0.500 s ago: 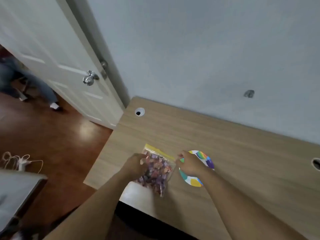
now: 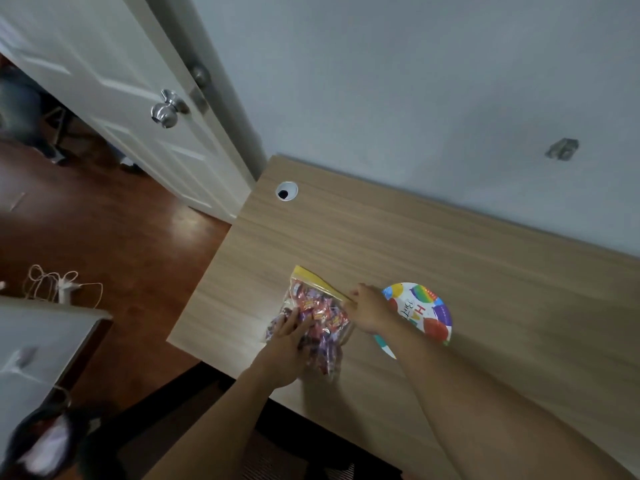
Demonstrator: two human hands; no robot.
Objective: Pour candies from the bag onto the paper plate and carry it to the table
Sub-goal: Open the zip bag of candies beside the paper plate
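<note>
A clear zip bag of wrapped candies (image 2: 320, 313) with a yellow seal strip lies on the wooden desk (image 2: 450, 258) near its front left corner. My left hand (image 2: 287, 344) rests flat on the bag's near half, pressing it down. My right hand (image 2: 369, 308) pinches the right end of the yellow strip. Just right of the bag lies a colourful birthday paper plate (image 2: 427, 311), partly hidden under my right wrist and forearm.
The desk stands against a grey wall, with a cable hole (image 2: 286, 191) at its back left. A white door (image 2: 138, 109) stands open at left over a dark wood floor. A white table corner (image 2: 38, 344) and loose cords (image 2: 59, 284) are at far left.
My left hand has slid from the bag's upper left corner down onto its near half. My right hand stays at the strip's right end. The view has shifted.
</note>
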